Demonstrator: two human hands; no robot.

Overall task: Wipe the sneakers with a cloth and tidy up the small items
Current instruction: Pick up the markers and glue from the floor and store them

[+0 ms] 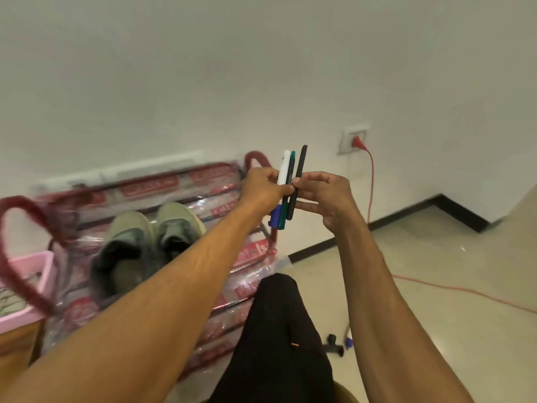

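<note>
My left hand (263, 186) grips a bunch of pens (286, 181) upright in front of me: one white and blue, one green, one black. My right hand (327, 196) is beside them, its thumb and forefinger pinching the black pen (299, 170). A pair of grey-green sneakers (139, 245) stands side by side on a plastic-wrapped red and clear bundle (162, 187), below and to the left of my hands. No cloth is in view.
A pink basket (35, 266) sits at the left edge. A red cord (371, 181) runs from a wall socket (353, 139) down across the tiled floor. Small dark and blue items (338, 346) lie on the floor by my black-clad leg (282, 330).
</note>
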